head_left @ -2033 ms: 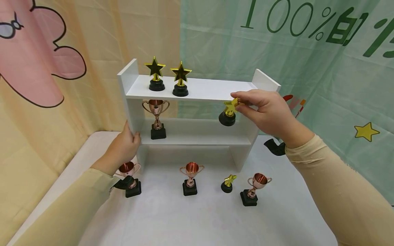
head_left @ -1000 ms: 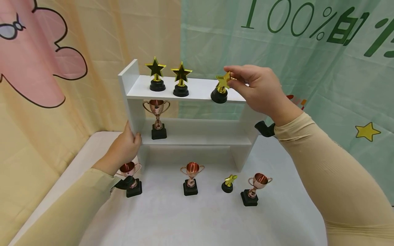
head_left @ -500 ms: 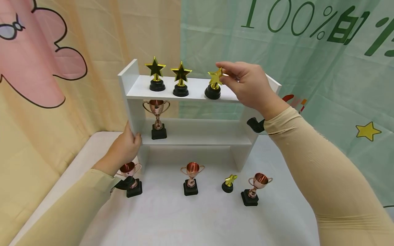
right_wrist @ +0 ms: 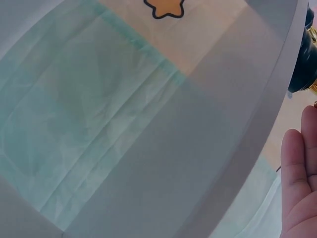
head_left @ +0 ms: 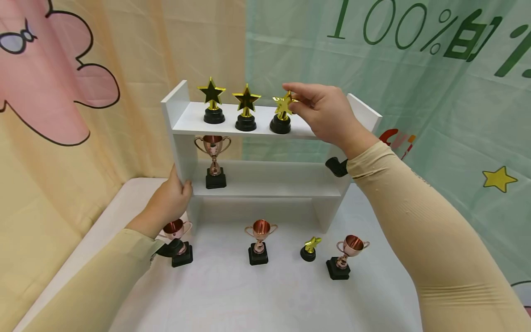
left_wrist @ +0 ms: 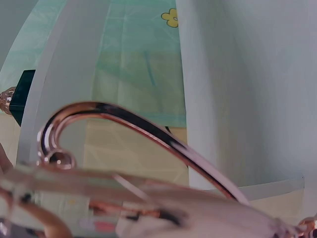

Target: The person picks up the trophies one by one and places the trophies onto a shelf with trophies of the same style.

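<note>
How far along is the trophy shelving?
Looks done: two star trophies on the top shelf, one cup on the middle shelf. In hand: a third star, pinched by the right hand; the left hand grips the unit. Apparently left: three cups and one star on the table.

The held star trophy (head_left: pixel 282 110) is gold, its base (head_left: pixel 280 125) black.

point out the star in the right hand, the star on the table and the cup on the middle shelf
Held star (head_left: pixel 282 106), head view: gold star part.
Table star (head_left: pixel 308 254), head view: black base.
Shelf cup (head_left: pixel 214 169), head view: copper stem.
</note>
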`<state>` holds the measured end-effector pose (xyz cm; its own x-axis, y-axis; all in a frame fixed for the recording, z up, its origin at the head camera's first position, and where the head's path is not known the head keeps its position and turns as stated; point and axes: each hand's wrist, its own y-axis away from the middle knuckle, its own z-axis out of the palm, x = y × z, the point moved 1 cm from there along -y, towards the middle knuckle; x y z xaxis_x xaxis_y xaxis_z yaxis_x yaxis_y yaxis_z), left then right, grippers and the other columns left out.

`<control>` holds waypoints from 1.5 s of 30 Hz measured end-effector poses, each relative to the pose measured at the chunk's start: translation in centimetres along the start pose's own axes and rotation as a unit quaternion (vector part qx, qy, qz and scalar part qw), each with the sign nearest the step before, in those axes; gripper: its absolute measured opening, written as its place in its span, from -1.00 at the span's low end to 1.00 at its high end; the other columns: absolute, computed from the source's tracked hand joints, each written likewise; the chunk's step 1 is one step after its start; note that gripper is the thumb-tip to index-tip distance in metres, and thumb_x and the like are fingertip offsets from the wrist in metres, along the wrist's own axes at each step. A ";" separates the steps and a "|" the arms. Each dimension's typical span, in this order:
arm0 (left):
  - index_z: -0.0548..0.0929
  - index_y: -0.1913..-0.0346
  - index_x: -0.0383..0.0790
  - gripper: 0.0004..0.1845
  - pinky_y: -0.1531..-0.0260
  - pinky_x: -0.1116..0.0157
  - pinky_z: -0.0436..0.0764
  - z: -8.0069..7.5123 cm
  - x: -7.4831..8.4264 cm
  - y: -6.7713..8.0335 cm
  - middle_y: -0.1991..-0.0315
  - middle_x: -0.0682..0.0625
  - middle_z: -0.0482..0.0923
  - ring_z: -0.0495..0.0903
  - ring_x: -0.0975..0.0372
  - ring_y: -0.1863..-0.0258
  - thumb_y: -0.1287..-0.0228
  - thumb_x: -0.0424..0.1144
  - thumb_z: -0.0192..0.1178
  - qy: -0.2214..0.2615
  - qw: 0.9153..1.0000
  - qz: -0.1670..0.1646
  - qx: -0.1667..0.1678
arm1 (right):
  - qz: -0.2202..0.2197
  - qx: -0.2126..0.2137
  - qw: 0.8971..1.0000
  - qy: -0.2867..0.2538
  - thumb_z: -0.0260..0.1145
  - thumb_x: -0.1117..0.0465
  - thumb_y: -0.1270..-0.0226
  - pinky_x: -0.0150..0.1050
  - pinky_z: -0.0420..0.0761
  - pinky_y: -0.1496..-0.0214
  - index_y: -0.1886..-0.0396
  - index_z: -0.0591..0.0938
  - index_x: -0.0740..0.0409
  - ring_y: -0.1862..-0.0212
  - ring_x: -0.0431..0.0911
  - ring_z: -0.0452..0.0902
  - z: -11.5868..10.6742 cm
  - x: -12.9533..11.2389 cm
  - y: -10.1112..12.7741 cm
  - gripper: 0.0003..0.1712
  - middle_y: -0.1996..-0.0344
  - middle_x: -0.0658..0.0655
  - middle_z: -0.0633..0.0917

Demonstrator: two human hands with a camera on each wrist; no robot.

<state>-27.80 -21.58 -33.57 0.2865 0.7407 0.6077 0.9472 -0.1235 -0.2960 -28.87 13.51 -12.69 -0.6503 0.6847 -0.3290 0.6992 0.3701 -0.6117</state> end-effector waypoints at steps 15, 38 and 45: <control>-0.35 -0.70 -0.19 -0.24 -0.28 -0.42 0.45 0.0 0.2 0.1 -0.51 -0.59 0.22 0.42 -0.48 -0.37 -0.66 -0.17 -0.24 0.004 1.000 -0.007 -0.003 | 0.020 -0.001 1.000 -0.012 0.34 0.23 -0.53 -0.43 0.45 0.27 -0.43 0.62 -0.09 0.16 -0.05 0.72 0.8 0.1 -0.7 -0.48 -0.04 0.15 0.84; -0.36 -0.70 -0.17 -0.23 -0.24 -0.42 0.48 0.2 -0.1 0.1 -0.51 -0.57 0.23 0.45 -0.47 -0.34 -0.66 -0.16 -0.23 0.003 1.000 -0.011 -0.004 | 0.048 -0.013 0.999 0.011 0.31 0.21 -0.56 -0.36 0.48 0.17 -0.44 0.62 -0.11 0.03 -0.06 0.76 1.4 0.1 -1.5 -0.50 -0.11 0.15 0.81; -0.37 -0.70 -0.16 -0.23 -0.25 -0.42 0.46 0.2 -0.2 0.0 -0.53 -0.56 0.21 0.43 -0.47 -0.36 -0.67 -0.16 -0.23 0.006 1.000 -0.009 -0.005 | 0.053 -0.015 0.998 0.012 0.31 0.20 -0.57 -0.35 0.47 0.17 -0.45 0.61 -0.13 0.02 -0.07 0.75 1.5 0.2 -1.6 -0.49 -0.13 0.14 0.80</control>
<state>-27.86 -21.55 -33.84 0.2708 0.7350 0.6217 0.9537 -0.1171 -0.2770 -30.52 12.09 -12.83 -0.5655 0.7357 -0.3728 0.7723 0.3137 -0.5525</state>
